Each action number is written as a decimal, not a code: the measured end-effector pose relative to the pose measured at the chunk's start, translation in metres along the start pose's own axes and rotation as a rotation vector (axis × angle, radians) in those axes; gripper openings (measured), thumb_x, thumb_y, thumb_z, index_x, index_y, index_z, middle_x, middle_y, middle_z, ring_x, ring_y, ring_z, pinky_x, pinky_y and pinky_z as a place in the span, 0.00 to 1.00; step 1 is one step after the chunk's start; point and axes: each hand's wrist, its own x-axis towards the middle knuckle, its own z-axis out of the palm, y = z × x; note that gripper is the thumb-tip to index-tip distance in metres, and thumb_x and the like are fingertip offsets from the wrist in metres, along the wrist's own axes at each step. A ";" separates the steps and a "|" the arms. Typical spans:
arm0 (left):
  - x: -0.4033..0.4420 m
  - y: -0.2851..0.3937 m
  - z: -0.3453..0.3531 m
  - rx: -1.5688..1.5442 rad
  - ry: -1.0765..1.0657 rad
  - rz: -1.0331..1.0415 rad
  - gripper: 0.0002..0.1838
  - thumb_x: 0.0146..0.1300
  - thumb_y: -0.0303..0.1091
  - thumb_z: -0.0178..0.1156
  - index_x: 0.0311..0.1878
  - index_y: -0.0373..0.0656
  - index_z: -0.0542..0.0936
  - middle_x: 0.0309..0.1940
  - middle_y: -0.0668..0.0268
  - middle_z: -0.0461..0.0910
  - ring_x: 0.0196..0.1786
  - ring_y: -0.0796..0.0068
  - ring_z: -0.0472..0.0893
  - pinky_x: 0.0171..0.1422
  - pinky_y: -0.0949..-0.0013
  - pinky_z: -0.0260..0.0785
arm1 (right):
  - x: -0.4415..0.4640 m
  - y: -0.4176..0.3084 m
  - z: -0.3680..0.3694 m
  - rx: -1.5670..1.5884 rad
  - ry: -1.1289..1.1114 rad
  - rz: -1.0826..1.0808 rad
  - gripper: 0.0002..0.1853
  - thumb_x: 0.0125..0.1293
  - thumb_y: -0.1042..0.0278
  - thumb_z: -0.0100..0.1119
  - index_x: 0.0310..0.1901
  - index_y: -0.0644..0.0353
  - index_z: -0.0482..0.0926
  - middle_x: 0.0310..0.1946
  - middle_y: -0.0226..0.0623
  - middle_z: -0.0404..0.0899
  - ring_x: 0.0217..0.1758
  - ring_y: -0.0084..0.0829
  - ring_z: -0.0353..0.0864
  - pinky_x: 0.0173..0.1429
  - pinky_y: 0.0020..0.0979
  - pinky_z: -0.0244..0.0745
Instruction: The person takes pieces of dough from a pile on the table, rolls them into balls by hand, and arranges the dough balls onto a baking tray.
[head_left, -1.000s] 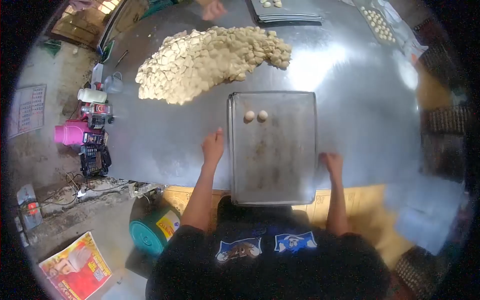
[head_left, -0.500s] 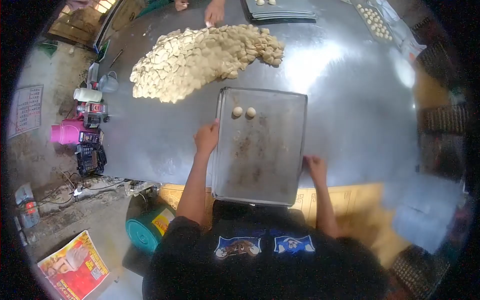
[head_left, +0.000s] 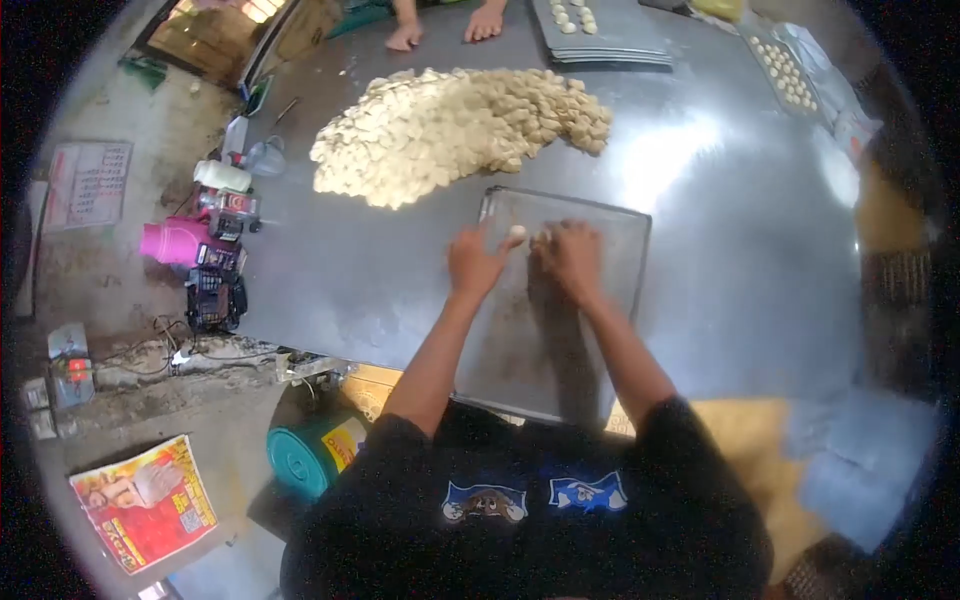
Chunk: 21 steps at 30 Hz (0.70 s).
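Note:
A dark metal baking tray (head_left: 640, 290) lies in front of me on the steel table. Close to its far left corner rests a round, pale dough ball (head_left: 517, 232). My left hand (head_left: 476, 262) hovers over the tray's left side, fingers apart, its thumb and finger beside that ball; it is slightly blurred. My right hand (head_left: 572, 258) is over the tray just to the right, its fingers curled down around a second dough ball (head_left: 545, 238), mostly hidden by them. Beyond the tray spreads a large heap of cut dough pieces (head_left: 450, 135).
Across the table are a co-worker's hands (head_left: 440, 32). Stacked trays (head_left: 610, 55) with dough balls stand at the back, and another filled tray (head_left: 785, 75) at the far right. A pink jug (head_left: 175, 242) and containers line the left edge; a teal bucket (head_left: 300, 460) stands below.
Both my hands have let go of the tray's sides and moved in over the dough balls. The co-worker's hand has drawn back from the heap. The view has shifted slightly.

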 end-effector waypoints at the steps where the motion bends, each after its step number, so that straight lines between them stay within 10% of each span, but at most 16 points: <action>1: -0.014 -0.013 -0.009 -0.019 -0.032 -0.109 0.15 0.61 0.48 0.55 0.39 0.48 0.81 0.34 0.60 0.80 0.43 0.56 0.76 0.46 0.53 0.66 | -0.007 0.000 -0.015 0.022 0.100 0.071 0.18 0.55 0.56 0.63 0.45 0.56 0.80 0.44 0.46 0.77 0.51 0.45 0.72 0.56 0.43 0.64; 4: -0.065 -0.051 -0.047 -0.024 -0.385 -0.420 0.23 0.66 0.53 0.46 0.34 0.42 0.80 0.32 0.53 0.80 0.40 0.50 0.77 0.43 0.52 0.67 | -0.041 0.051 -0.034 -0.193 0.458 0.270 0.16 0.59 0.57 0.59 0.43 0.58 0.81 0.39 0.43 0.79 0.43 0.44 0.76 0.51 0.40 0.68; 9: -0.102 -0.064 -0.056 -0.243 -0.623 -0.457 0.28 0.67 0.54 0.43 0.31 0.37 0.79 0.26 0.49 0.78 0.33 0.45 0.77 0.39 0.50 0.66 | -0.109 0.114 -0.042 -0.090 0.235 0.654 0.15 0.63 0.57 0.54 0.33 0.60 0.82 0.27 0.44 0.81 0.32 0.44 0.79 0.39 0.41 0.72; 17: -0.101 -0.064 -0.058 -0.172 -0.539 -0.269 0.24 0.67 0.52 0.44 0.33 0.41 0.80 0.36 0.50 0.80 0.41 0.48 0.78 0.44 0.51 0.69 | -0.127 0.178 -0.017 0.132 0.150 0.639 0.18 0.64 0.54 0.51 0.39 0.62 0.81 0.28 0.45 0.80 0.33 0.41 0.79 0.38 0.37 0.70; 21: -0.007 -0.102 -0.057 -0.316 -0.378 -0.267 0.14 0.63 0.42 0.54 0.41 0.42 0.78 0.38 0.54 0.77 0.45 0.52 0.76 0.49 0.52 0.68 | -0.116 0.082 -0.073 0.029 0.238 0.670 0.19 0.65 0.53 0.52 0.33 0.63 0.80 0.22 0.45 0.77 0.27 0.40 0.76 0.35 0.38 0.68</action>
